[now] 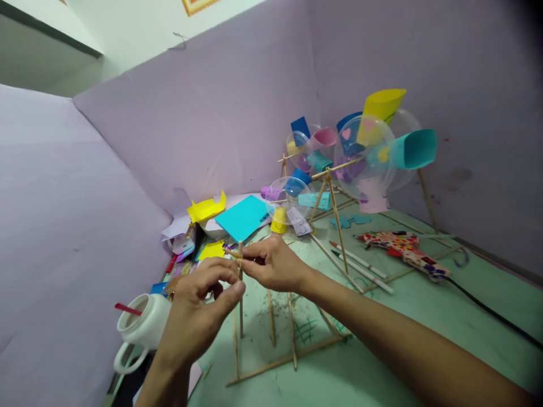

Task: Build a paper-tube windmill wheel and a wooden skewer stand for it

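Thin wooden sticks form a frame on the table, its long bottom stick lying near me. Two sticks cross at the top of an upright stick, with a yellowish binding at the joint. My right hand pinches the sticks at this crossing from the right. Just below it, my left hand has thumb and curled fingers brought together against the upright; whatever is between the fingertips is too small to make out. Several more sticks of the frame slant down beneath my hands.
Right of my hands stand pinwheels of clear discs and coloured paper cups on stick stands. A patterned glue gun with a black cord and several pencils lie there. A white mug stands left; blue card and paper scraps lie behind.
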Demonstrator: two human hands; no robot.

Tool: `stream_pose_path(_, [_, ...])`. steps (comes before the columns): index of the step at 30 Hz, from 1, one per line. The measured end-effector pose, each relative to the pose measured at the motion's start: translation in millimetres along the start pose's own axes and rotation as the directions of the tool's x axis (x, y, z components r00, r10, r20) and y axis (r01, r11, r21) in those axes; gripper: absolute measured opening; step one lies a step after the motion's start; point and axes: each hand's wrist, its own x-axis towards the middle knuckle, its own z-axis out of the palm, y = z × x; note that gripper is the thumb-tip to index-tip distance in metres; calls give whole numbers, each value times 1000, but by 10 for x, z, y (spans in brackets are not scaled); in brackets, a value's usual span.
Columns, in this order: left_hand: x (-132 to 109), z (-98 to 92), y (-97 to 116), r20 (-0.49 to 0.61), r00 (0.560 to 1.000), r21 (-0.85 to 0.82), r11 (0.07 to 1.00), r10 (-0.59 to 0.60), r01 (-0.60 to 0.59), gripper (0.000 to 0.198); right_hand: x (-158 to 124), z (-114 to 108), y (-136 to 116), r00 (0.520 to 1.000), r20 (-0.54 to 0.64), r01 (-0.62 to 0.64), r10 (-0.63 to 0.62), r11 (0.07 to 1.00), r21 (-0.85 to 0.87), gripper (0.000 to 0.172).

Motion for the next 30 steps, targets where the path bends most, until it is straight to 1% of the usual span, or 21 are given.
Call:
stream_pose_path(2, [21, -46, -61, 15, 1000, -180, 984, 3, 0, 6, 1, 0, 4, 1000, 2, 2, -2, 1000, 7, 29])
stream_pose_path(3, [28, -66, -89, 15, 1000, -231, 973, 6, -2, 8, 2, 1, 8, 1000, -1, 1, -1, 1000, 8, 28])
stream_pose_path(5, [36, -95, -145, 22, 999, -253, 967, 41, -34, 14, 5, 4, 13, 1000, -5, 0, 0, 1000, 4, 28])
stream_pose_path(7, [31, -99, -205, 42, 996, -274, 960, 76, -62, 10, 3, 5, 13, 1000, -5, 3, -3, 1000, -4, 30])
stream_pose_path(8, [21, -86, -237, 60, 996, -322, 946, 70, -47, 9, 0, 4, 11, 1000, -4, 9, -9, 1000, -5, 30])
stream_pose_path(9, [5, -60, -267, 75, 996, -401, 916, 46, -12, 14, -4, 4, 8, 1000, -3, 16, -16, 1000, -4, 30])
stream_pose_path(10, [-16, -25, -293, 82, 997, -500, 865, 8, 34, 23, -10, 3, 5, 1000, -3, 23, -23, 1000, -1, 30])
stream_pose_path(12, [-71, 66, -323, 71, 995, -680, 726, -76, 104, 42, -23, 3, -1, 1000, -4, 26, -26, 1000, 5, 30])
stream_pose_path(13, [-101, 112, -322, 57, 993, -745, 657, -108, 114, 47, -29, 3, -4, 1000, -6, 24, -24, 1000, 7, 30])
stream_pose_path(15, [-151, 181, -285, 30, 988, -825, 554, -153, 110, 48, -39, 5, -11, 1000, -9, 14, -14, 1000, 10, 31])
stream_pose_path(16, [-166, 199, -251, 30, 986, -842, 528, -163, 113, 47, -43, 5, -16, 1000, -12, 12, -11, 1000, 9, 32])
stream_pose_path(18, [-171, 202, -162, 39, 986, -852, 510, -160, 117, 48, -48, 3, -30, 999, -24, 21, -20, 1000, 7, 32])
stream_pose_path(20, [-141, 177, -66, 51, 985, -843, 522, -162, 130, 53, -52, -4, -45, 1000, -23, 16, -16, 1000, 5, 25])
stream_pose_path(22, [-83, 144, 16, 63, 982, -814, 561, -175, 152, 57, -54, -10, -56, 1000, -7, -2, 2, 1000, 9, 18])
stream_pose_path(25, [36, 93, 116, 96, 967, -697, 677, -238, 236, 64, -54, -11, -62, 999, 18, -31, 31, 1000, 4, 22])
stream_pose_path(28, [176, 47, 235, 95, 937, -472, 814, -335, 339, 67, -54, 0, -61, 1000, -14, -26, 25, 999, -23, 22])
stream_pose_path(30, [261, 30, 341, 107, 931, -248, 898, -349, 365, 59, -51, 9, -56, 999, -32, -8, 7, 999, -33, 20])
